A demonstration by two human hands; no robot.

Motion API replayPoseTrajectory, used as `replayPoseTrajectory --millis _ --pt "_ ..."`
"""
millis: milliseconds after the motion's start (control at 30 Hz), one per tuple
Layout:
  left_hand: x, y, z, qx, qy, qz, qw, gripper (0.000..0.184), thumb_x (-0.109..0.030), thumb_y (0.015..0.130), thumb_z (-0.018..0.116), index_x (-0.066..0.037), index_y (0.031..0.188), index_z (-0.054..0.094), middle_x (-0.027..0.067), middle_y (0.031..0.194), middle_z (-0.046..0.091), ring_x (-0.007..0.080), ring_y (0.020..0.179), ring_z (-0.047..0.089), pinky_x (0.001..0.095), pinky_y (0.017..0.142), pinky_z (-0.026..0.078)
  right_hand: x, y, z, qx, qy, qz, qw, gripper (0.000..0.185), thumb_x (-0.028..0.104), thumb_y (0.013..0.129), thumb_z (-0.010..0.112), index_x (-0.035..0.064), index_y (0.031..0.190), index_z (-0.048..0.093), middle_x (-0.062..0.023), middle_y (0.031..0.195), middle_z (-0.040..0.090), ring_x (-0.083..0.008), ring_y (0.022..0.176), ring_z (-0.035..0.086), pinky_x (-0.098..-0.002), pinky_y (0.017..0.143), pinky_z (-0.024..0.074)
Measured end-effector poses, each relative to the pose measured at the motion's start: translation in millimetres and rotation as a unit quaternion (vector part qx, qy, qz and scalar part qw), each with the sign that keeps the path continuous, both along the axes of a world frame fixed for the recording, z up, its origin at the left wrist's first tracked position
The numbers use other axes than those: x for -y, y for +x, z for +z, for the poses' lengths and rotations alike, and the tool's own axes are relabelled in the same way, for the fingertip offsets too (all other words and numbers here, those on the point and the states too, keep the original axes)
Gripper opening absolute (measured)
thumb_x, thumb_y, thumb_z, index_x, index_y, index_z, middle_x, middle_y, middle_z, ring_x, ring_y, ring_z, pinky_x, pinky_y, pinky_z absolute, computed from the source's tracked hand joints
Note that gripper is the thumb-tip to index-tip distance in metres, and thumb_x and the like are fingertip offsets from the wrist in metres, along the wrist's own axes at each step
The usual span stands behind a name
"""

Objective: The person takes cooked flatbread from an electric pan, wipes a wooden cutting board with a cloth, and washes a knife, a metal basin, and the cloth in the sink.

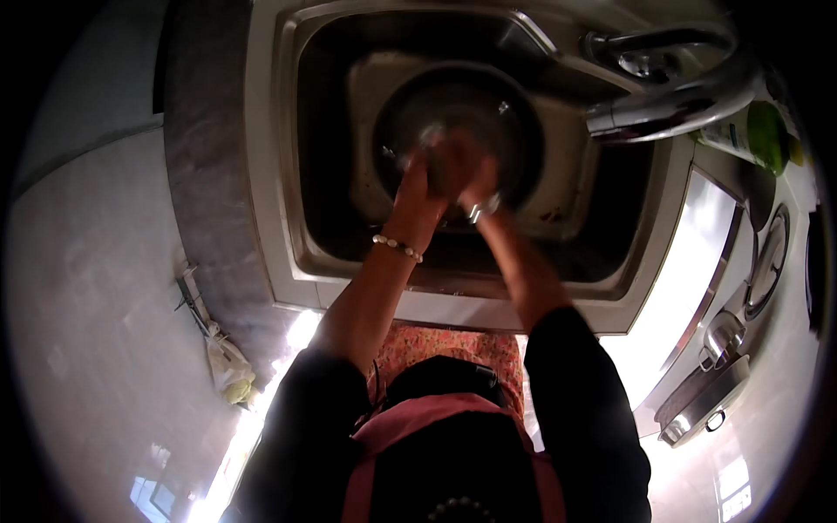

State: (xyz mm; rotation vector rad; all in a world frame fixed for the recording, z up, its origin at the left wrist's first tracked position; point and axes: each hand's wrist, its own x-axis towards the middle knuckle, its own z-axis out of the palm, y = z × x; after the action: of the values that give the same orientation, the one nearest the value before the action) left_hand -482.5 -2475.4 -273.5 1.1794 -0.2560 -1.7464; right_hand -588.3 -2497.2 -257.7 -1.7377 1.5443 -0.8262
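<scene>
A dark round basin [516, 131] sits in the metal sink [370, 87], and both my hands are down inside it. My left hand [422, 181], with a beaded bracelet at the wrist, comes in from the lower left. Close beside it is my right hand [476, 179], a silvery band round its wrist. The two hands are close together over the basin's middle, their fingers smeared by motion. Bright glints show around them, perhaps water. Whether anything is held between the fingers cannot be made out.
A chrome faucet [671, 105] reaches over the sink from the right. Behind it stands a green bottle [765, 138]. Metal pans [711, 401] and a lid [767, 261] are at the far right. A plastic bag [228, 366] is at the lower left.
</scene>
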Motion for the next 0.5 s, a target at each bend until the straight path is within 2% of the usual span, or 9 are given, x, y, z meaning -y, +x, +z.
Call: replayPoseTrajectory --millis 33,67,133,200,267,300,367,433,500 --pt "3.1 -5.3 8.8 -0.127 0.086 0.12 0.981 0.034 -0.014 0.086 0.045 -0.011 0.12 0.044 0.0112 0.121 0.046 0.0258 0.113 0.042 0.0414 0.098 0.034 11.6 -18.4 -50.5 -0.006 0.065 -0.05 0.997 0.027 0.029 0.081 0.055 0.0067 0.096 0.057 -0.0144 0.075 0.062 -0.0259 0.071 0.062 -0.0362 0.064 0.0476" --pt "-4.0 4.0 -0.1 -0.056 0.051 0.07 0.995 0.039 -0.027 0.086 0.05 -0.013 0.122 0.042 0.0056 0.118 0.047 0.021 0.111 0.042 0.0334 0.094 0.036 19.9 -38.4 -69.3 -0.052 0.107 -0.048 0.992 0.027 0.029 0.082 0.055 0.007 0.097 0.057 -0.0156 0.078 0.062 -0.0277 0.075 0.061 -0.0378 0.066 0.0474" --pt "-7.9 19.6 -14.1 -0.029 -0.007 0.037 0.999 0.037 -0.02 0.085 0.05 -0.013 0.121 0.044 0.0079 0.12 0.047 0.0242 0.112 0.043 0.0411 0.095 0.035 28.0 -45.7 -86.7 -0.071 0.15 -0.126 0.978 0.028 0.029 0.082 0.054 0.0076 0.101 0.057 -0.0173 0.085 0.062 -0.0309 0.082 0.06 -0.0395 0.069 0.0472" --pt "-16.2 27.7 -19.3 -0.032 0.069 0.024 0.997 0.039 -0.021 0.083 0.053 -0.015 0.121 0.043 0.0081 0.123 0.045 0.025 0.113 0.042 0.0467 0.093 0.036 15.2 -35.0 -100.7 -0.021 0.167 -0.291 0.942 0.029 0.027 0.082 0.052 0.0083 0.104 0.056 -0.0182 0.093 0.061 -0.0334 0.085 0.059 -0.0396 0.07 0.0472" --pt "-10.4 33.8 -10.1 -0.06 0.252 0.032 0.965 0.046 -0.03 0.081 0.058 -0.016 0.122 0.042 0.0061 0.127 0.041 0.0236 0.115 0.041 0.0501 0.09 0.037 -9.9 -26.8 -128.5 -0.171 0.065 0.044 0.982 0.03 0.026 0.081 0.051 0.0084 0.105 0.056 -0.0182 0.097 0.059 -0.0351 0.086 0.058 -0.0398 0.072 0.0473" --pt "-9.2 35.6 -10.3 -0.052 0.241 0.018 0.969 0.049 -0.033 0.079 0.059 -0.017 0.122 0.042 0.0053 0.126 0.041 0.0238 0.115 0.041 0.0517 0.088 0.037 -12.0 -24.5 -123.7 -0.241 0.008 0.212 0.947 0.031 0.026 0.08 0.051 0.0085 0.106 0.056 -0.0182 0.099 0.059 -0.036 0.086 0.057 -0.0399 0.072 0.0473" --pt "-16.3 38.4 -9.8 -0.035 0.227 -0.003 0.973 0.055 -0.039 0.077 0.061 -0.018 0.123 0.041 0.0035 0.126 0.042 0.0242 0.115 0.041 0.0548 0.084 0.037 0.8 -44.9 -115.4 -0.132 0.105 0.046 0.985 0.034 0.028 0.078 0.052 0.0095 0.107 0.055 -0.0174 0.102 0.058 -0.035 0.089 0.057 -0.0396 0.076 0.0463" --pt "-16.2 36.4 -5.3 0.018 0.234 0.025 0.972 0.053 -0.038 0.077 0.06 -0.018 0.122 0.042 0.0038 0.121 0.046 0.0261 0.114 0.041 0.0576 0.084 0.036 2.9 -45.1 -110.9 -0.108 0.134 0.045 0.984 0.036 0.029 0.076 0.053 0.0095 0.106 0.056 -0.0169 0.105 0.057 -0.0339 0.092 0.056 -0.0394 0.079 0.0454" --pt "-11.3 30.6 -1.8 0.035 0.243 0.034 0.969 0.051 -0.038 0.078 0.06 -0.017 0.121 0.042 0.0049 0.117 0.049 0.028 0.112 0.043 0.06 0.083 0.036 -5.8 -38.7 -109.9 -0.166 0.123 0.14 0.968 0.035 0.029 0.075 0.055 0.0084 0.104 0.056 -0.0163 0.104 0.057 -0.0321 0.093 0.055 -0.0391 0.08 0.045"
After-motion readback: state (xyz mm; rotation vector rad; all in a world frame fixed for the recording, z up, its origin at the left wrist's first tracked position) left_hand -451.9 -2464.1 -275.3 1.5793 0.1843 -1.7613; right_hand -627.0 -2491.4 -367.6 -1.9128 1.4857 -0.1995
